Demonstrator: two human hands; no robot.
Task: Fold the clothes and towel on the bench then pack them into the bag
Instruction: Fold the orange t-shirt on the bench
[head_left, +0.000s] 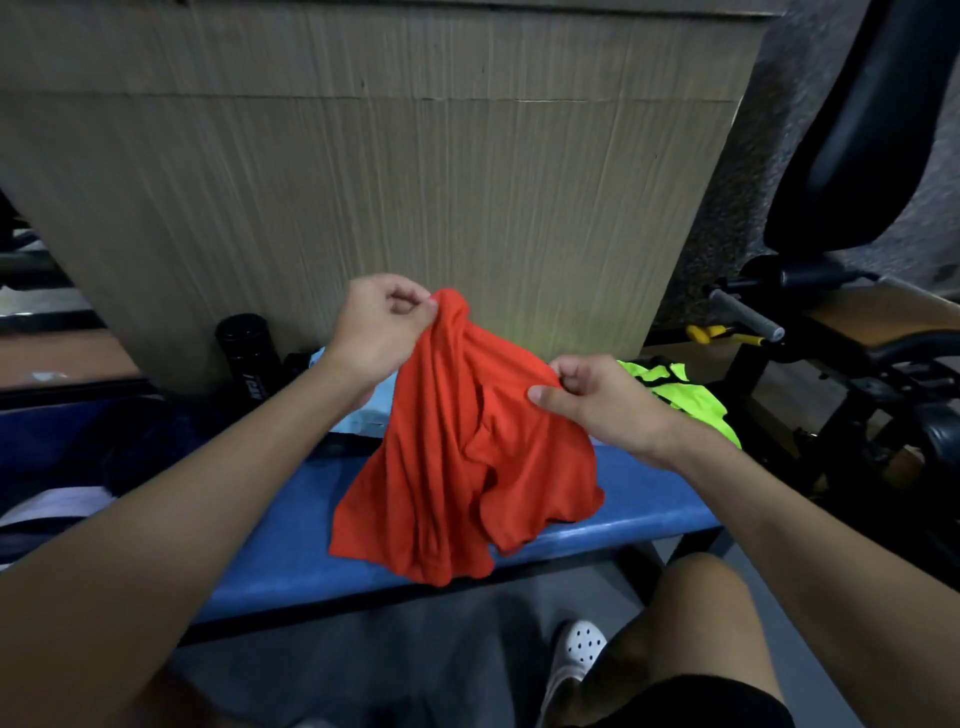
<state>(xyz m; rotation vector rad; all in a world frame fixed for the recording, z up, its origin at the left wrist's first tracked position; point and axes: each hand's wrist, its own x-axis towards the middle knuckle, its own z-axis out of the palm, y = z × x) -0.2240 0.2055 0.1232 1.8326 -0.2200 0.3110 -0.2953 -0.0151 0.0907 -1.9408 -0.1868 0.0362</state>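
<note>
A crumpled orange-red garment (457, 457) hangs over the blue bench (291, 551), its lower folds touching the seat. My left hand (379, 327) pinches its top edge at the upper left. My right hand (597, 400) pinches the edge at the upper right, slightly lower. Behind the garment lies a light blue cloth (358, 410), mostly hidden. A neon yellow-green garment (685, 395) lies on the bench's right end. A dark blue bag (130, 441) sits at the left end of the bench.
A black bottle (247, 353) stands against the wooden wall panel (415, 182) behind the bench. Black gym equipment with a padded seat (852, 130) and a grey handle (748, 314) stands at the right. A white cloth (57, 506) lies by the bag. My knee and white shoe (579, 649) are below.
</note>
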